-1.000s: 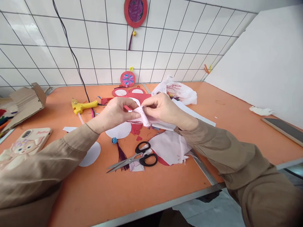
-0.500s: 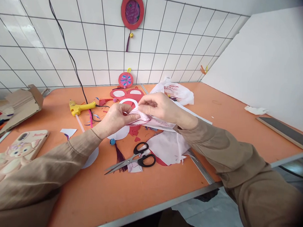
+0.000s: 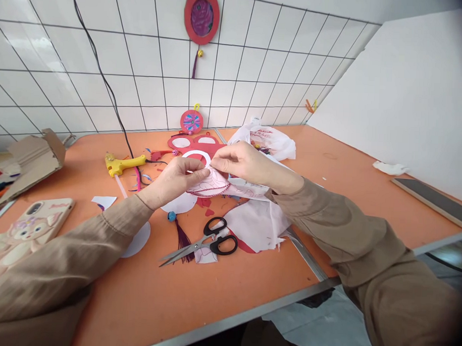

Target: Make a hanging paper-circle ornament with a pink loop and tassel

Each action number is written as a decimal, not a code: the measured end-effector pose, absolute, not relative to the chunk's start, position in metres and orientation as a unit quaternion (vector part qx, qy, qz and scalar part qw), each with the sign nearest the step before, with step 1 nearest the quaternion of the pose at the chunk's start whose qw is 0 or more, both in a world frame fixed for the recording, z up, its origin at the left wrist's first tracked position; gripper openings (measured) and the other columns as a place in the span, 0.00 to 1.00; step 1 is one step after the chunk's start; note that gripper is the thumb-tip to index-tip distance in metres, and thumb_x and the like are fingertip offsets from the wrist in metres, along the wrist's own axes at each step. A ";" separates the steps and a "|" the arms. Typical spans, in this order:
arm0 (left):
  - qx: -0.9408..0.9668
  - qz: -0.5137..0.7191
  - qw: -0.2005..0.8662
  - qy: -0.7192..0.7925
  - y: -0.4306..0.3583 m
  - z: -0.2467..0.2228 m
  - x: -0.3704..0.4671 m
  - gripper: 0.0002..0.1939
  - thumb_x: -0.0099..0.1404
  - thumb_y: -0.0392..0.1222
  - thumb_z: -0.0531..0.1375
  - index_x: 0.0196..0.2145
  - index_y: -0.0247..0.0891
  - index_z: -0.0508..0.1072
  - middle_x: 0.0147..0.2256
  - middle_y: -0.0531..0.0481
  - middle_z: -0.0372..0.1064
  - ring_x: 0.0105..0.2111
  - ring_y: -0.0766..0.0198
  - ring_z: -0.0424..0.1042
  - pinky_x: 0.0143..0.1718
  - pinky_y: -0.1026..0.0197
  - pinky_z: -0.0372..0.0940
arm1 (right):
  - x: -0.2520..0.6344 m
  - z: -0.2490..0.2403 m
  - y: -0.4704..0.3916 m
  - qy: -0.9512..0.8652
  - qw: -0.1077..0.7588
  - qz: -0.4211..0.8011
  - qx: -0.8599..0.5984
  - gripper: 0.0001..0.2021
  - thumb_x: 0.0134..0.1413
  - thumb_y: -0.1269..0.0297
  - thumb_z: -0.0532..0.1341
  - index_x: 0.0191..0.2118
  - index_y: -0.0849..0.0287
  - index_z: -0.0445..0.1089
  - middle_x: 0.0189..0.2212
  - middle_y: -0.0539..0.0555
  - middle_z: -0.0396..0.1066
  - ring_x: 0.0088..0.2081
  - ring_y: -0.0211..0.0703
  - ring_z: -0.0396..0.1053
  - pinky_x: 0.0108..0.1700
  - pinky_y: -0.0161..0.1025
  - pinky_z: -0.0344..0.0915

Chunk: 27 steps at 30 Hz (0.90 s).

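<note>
Between my hands is a piece of white fabric [image 3: 211,185] with pink line drawing and a dark red stitched or corded curved edge. My left hand [image 3: 181,177] pinches its upper left edge between thumb and fingers. My right hand [image 3: 239,163] pinches the top of it close beside the left fingertips. Just behind lies a white paper ring [image 3: 191,153] over red cut-outs [image 3: 207,140]. Below the hands are black-handled scissors [image 3: 204,242], a dark purple tassel with a blue bead [image 3: 181,232], and a pale fabric scrap [image 3: 257,224].
A yellow glue gun [image 3: 123,164] lies at left with its cable. A phone in a decorated case [image 3: 32,231] and a cardboard box [image 3: 38,158] are further left. A plastic bag [image 3: 277,143] sits behind my right hand. Round ornaments [image 3: 192,122] stand or hang at the tiled wall.
The fabric has turned and spread downward, so more of its pink-lined face and red edge shows. Both hands stay close together, with small shifts of the fingers.
</note>
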<state>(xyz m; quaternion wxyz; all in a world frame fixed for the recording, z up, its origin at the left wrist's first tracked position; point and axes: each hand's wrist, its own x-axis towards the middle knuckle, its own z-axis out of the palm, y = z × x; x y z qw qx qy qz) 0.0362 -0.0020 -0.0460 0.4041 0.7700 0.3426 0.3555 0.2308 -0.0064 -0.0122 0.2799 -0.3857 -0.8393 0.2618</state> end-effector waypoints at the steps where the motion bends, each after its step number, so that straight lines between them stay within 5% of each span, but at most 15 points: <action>1: 0.768 0.354 0.406 0.346 -0.001 -0.046 0.036 0.19 0.61 0.53 0.61 0.22 0.36 0.66 0.21 0.55 0.53 0.23 0.69 0.52 0.23 0.63 0.49 | 0.231 -0.012 -0.007 -0.844 0.264 0.255 -0.390 0.20 0.61 0.61 0.57 0.19 0.61 0.58 0.17 0.46 0.52 0.21 0.30 0.50 0.23 0.34 0.47; 15: 0.718 0.370 0.469 0.357 0.002 -0.040 0.030 0.11 0.59 0.46 0.62 0.25 0.36 0.70 0.23 0.53 0.62 0.24 0.67 0.60 0.27 0.62 0.58 | 0.234 -0.012 -0.005 -0.870 0.177 0.243 -0.390 0.16 0.54 0.72 0.57 0.20 0.59 0.50 0.18 0.44 0.46 0.22 0.30 0.45 0.25 0.36 0.43; 22: 0.789 0.366 0.244 0.429 -0.018 -0.027 0.040 0.20 0.66 0.56 0.53 0.30 0.37 0.71 0.30 0.49 0.69 0.32 0.61 0.67 0.34 0.59 0.60 | 0.231 -0.027 0.002 -0.857 0.250 0.157 -0.423 0.13 0.57 0.67 0.57 0.22 0.60 0.61 0.18 0.47 0.58 0.23 0.32 0.52 0.27 0.37 0.47; 27: 0.820 0.266 0.104 0.496 -0.028 -0.028 0.050 0.13 0.62 0.48 0.57 0.33 0.36 0.74 0.34 0.45 0.73 0.36 0.55 0.69 0.34 0.57 0.61 | 0.228 -0.025 -0.006 -0.885 0.179 0.187 -0.388 0.09 0.54 0.65 0.60 0.25 0.61 0.67 0.21 0.47 0.62 0.24 0.32 0.56 0.27 0.35 0.48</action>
